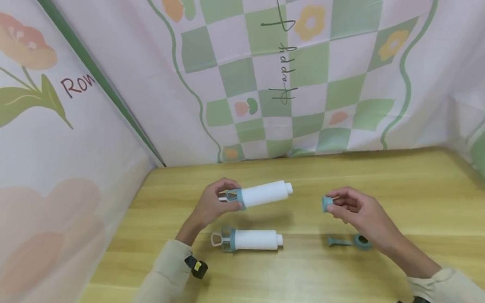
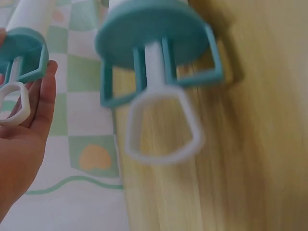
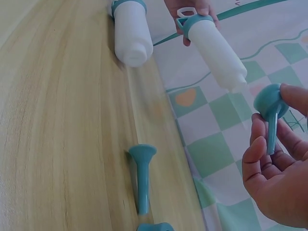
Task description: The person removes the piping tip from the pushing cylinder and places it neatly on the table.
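My left hand (image 1: pixel 215 203) grips a white syringe-like dispenser (image 1: pixel 266 194) by its teal collar, holding it above the table with its narrow tip to the right. A second, matching dispenser (image 1: pixel 256 239) lies just below it on the table; its teal finger frame and white pull ring (image 2: pixel 137 127) fill the left wrist view. Between thumb and fingers, my right hand (image 1: pixel 360 210) pinches a teal nozzle (image 3: pixel 267 102) with a rounded head and thin stem. That nozzle is raised, apart from the dispenser's tip.
Under my right hand lie a teal nozzle with a flared end (image 3: pixel 143 178) and a round teal piece (image 1: pixel 362 241) with a dark hole. The wooden table (image 1: pixel 309 282) ends at a patterned curtain (image 1: pixel 242 142) at the back and another cloth on the left.
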{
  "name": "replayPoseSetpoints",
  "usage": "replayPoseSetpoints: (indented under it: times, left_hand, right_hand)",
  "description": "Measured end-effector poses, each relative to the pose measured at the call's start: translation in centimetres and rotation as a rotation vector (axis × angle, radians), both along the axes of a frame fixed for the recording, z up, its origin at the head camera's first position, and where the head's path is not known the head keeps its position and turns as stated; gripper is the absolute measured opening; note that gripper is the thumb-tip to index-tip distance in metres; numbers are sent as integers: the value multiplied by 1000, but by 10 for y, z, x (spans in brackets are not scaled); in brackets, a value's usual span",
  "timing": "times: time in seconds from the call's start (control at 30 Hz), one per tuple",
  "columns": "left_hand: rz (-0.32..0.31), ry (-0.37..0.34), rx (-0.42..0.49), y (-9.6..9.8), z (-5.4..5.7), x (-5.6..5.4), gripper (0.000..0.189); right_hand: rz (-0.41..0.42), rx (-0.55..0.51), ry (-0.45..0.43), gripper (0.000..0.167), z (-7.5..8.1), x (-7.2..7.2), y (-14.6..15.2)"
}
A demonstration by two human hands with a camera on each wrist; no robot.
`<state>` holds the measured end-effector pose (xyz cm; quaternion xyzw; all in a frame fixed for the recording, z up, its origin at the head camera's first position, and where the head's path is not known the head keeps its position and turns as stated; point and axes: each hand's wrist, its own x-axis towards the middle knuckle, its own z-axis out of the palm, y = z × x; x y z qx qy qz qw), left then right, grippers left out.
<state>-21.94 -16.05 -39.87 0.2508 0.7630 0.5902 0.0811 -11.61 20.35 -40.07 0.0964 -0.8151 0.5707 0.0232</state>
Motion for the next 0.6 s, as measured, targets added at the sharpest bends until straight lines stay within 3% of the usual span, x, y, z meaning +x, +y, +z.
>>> replayPoseSetpoints:
  times: [0.33, 0.6]
  left_hand:
    - [-59, -48, -55, -10, -6, -25, 39]
    - [-119, -11, -129, -12, -17, -37, 38]
  right_hand:
    - [0, -8, 0, 35, -6, -1, 0]
    - [11, 17, -23, 36, -6, -3, 2]
